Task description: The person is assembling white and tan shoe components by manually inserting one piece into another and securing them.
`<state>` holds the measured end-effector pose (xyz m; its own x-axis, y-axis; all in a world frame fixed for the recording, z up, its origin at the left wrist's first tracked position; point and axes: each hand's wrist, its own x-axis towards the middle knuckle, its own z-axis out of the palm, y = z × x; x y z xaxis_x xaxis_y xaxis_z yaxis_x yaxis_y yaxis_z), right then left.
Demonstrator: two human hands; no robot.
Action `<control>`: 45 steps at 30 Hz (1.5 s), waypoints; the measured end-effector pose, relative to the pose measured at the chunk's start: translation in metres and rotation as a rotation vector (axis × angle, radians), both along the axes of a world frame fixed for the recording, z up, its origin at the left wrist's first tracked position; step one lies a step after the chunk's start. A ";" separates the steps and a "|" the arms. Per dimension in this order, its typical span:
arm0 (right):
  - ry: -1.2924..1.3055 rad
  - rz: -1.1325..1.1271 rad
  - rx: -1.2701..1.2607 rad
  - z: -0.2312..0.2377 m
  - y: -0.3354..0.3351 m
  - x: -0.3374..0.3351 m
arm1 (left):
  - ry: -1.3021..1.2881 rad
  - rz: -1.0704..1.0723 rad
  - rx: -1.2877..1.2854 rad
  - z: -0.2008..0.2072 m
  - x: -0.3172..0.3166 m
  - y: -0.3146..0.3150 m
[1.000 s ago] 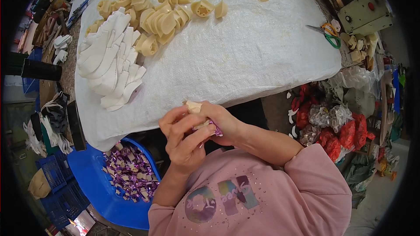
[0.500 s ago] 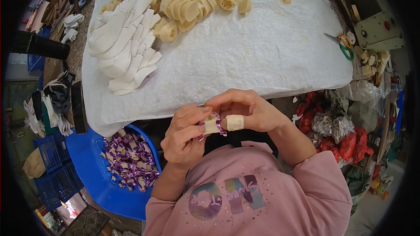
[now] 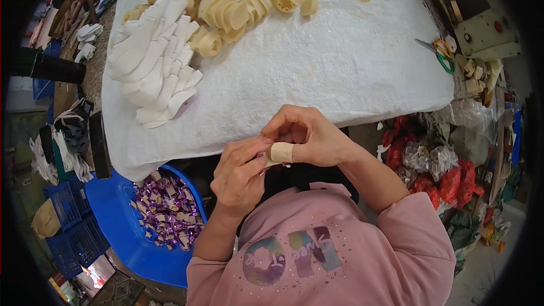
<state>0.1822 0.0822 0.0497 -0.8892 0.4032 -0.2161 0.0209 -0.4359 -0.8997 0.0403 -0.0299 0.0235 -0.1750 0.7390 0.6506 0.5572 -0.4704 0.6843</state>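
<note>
Left grip (image 3: 238, 174) pinching purple piece (image 3: 271, 162); right grip (image 3: 311, 139) against it, hold unclear. Blue tub (image 3: 116, 215) left of both grips.

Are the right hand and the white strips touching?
Apart. The head view shows a stretch of white sheet between the right hand and the white strips.

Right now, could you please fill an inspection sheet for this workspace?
Surface: white sheet, partly covered.
Job's things: purple piece, mostly hidden; more purple pieces in blue bin; white strips, tan pieces on sheet.
Clutter: scissors by sheet's right edge; red bags, lower right.
Hands: left hand grips purple piece; right hand close beside, tan band around its thumb.
Cables: nothing clearly seen.
Surroundings: blue crates, left; metal box, upper right.
</note>
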 end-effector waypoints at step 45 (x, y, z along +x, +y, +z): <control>0.112 -0.290 1.094 0.015 0.083 -0.090 | -0.384 0.671 -0.521 0.007 -0.163 0.023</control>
